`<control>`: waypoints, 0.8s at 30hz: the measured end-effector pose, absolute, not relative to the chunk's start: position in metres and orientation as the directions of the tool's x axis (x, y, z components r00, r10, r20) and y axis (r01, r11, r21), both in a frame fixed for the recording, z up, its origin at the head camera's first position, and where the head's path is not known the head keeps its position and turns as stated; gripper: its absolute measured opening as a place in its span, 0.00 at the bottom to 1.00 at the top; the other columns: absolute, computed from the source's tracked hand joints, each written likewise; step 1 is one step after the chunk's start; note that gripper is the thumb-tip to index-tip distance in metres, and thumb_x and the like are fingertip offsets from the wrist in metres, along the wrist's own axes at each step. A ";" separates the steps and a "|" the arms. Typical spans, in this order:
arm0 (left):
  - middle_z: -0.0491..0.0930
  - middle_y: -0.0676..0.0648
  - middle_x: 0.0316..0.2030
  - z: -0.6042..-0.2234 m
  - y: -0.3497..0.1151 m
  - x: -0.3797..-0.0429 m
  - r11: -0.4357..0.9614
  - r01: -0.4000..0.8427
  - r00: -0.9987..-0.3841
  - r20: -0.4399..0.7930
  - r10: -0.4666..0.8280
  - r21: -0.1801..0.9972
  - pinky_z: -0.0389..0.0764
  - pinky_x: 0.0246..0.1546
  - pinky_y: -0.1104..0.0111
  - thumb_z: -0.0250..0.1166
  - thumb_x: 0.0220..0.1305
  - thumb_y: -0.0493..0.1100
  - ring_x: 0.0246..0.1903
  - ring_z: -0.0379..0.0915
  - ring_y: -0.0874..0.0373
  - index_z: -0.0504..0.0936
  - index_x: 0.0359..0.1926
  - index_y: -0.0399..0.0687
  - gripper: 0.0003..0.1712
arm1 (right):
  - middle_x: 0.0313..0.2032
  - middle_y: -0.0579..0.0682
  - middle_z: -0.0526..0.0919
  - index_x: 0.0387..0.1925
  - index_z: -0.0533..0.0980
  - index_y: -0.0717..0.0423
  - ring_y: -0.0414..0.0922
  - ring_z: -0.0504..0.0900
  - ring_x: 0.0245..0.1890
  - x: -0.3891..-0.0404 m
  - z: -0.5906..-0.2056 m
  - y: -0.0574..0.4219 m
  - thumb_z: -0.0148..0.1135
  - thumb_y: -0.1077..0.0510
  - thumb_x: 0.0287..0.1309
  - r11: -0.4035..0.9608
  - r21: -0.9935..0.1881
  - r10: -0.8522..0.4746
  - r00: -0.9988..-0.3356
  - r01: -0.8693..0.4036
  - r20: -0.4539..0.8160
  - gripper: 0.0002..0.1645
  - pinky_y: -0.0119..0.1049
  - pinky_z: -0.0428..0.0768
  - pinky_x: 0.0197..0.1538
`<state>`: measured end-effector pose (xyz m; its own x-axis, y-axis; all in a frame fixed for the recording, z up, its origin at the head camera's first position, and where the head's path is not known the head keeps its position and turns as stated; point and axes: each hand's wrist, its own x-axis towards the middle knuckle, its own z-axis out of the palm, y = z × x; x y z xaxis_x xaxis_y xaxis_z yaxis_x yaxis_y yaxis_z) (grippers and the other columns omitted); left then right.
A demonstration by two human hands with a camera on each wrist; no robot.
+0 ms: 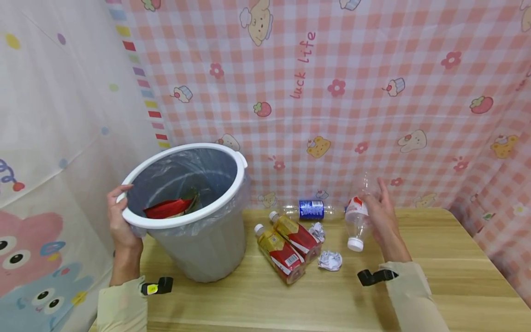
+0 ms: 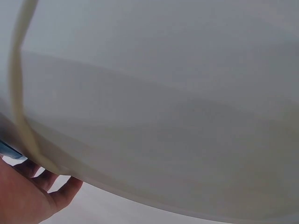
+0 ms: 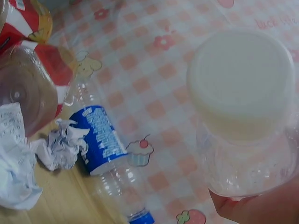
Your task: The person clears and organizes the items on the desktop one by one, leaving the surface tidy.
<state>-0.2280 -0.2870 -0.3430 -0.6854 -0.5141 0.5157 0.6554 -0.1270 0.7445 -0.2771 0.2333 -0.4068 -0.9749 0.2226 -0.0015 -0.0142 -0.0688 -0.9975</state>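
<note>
While my left hand (image 1: 123, 227) grips the rim (image 1: 178, 224) of the bin (image 1: 203, 253), fingers curled over the edge, my right hand (image 1: 383, 219) holds the clear bottle (image 1: 356, 221) by its side, thumb against the red-and-white label and fingers round the far side, where I cannot tell exactly how they lie. The bottle's white cap (image 1: 355, 244) points back toward my right wrist.

The bin stands just inside my left hand, to its right, and seems to lean a little toward that hand. Inside its liner (image 1: 220, 170) lies something red (image 1: 168, 208).

To the left of my right hand lie two yellow bottles with red labels, the nearer one (image 1: 280, 252) alongside the farther one (image 1: 297, 237). Between them and that hand are two crumpled papers, one (image 1: 330, 261) closer to me and the other (image 1: 317, 232) just beside the farther yellow bottle. A blue-labelled bottle (image 1: 311, 210) lies beyond, at the back of the table (image 1: 448, 258).

I judge the step in hand to be a pick-up: the clear bottle is in my grasp but well apart from the bin. The next move, as I read it, calls for a level carry leftward, high enough to clear the yellow bottles and the rim, with my left hand steadying the bin, and a release only once the whole bottle is over the bin's mouth.
</note>
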 end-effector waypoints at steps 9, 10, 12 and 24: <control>0.74 0.40 0.50 -0.342 -0.285 -0.226 -0.138 0.659 -0.689 0.519 -0.506 0.740 0.72 0.46 0.72 0.41 0.69 0.38 0.46 0.71 0.53 0.77 0.49 0.43 0.18 | 0.73 0.64 0.46 0.77 0.36 0.27 0.38 0.78 0.43 -0.270 -0.391 0.219 0.53 0.56 0.71 -0.193 -0.977 0.149 -0.987 -0.091 0.063 0.49 0.30 0.80 0.43; 0.74 0.40 0.50 -0.342 -0.286 -0.227 -0.138 0.660 -0.688 0.520 -0.506 0.739 0.72 0.46 0.72 0.41 0.69 0.38 0.46 0.71 0.53 0.77 0.49 0.43 0.18 | 0.72 0.64 0.47 0.77 0.36 0.27 0.38 0.78 0.44 -0.270 -0.390 0.217 0.54 0.58 0.70 -0.187 -0.978 0.146 -0.987 -0.096 0.069 0.50 0.30 0.80 0.44; 0.74 0.41 0.50 -0.342 -0.286 -0.227 -0.146 0.660 -0.690 0.518 -0.506 0.737 0.72 0.47 0.72 0.41 0.69 0.38 0.46 0.71 0.53 0.78 0.48 0.43 0.19 | 0.73 0.64 0.45 0.77 0.36 0.24 0.42 0.77 0.47 -0.268 -0.387 0.214 0.55 0.60 0.68 -0.170 -0.980 0.146 -0.987 -0.099 0.074 0.52 0.30 0.80 0.45; 0.73 0.40 0.52 -0.344 -0.288 -0.227 -0.118 0.641 -0.697 0.511 -0.503 0.758 0.71 0.47 0.71 0.41 0.70 0.39 0.48 0.70 0.53 0.77 0.51 0.44 0.19 | 0.76 0.63 0.40 0.76 0.33 0.22 0.63 0.55 0.71 -0.264 -0.369 0.193 0.59 0.60 0.66 -0.123 -0.986 0.077 -0.992 -0.111 0.102 0.57 0.60 0.59 0.69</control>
<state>-0.2270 -0.2881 -0.3438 -0.6968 -0.5028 0.5115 0.6414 -0.1176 0.7582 -0.2642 0.1934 -0.3689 -0.9917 0.0774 0.1024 -0.1114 -0.1227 -0.9862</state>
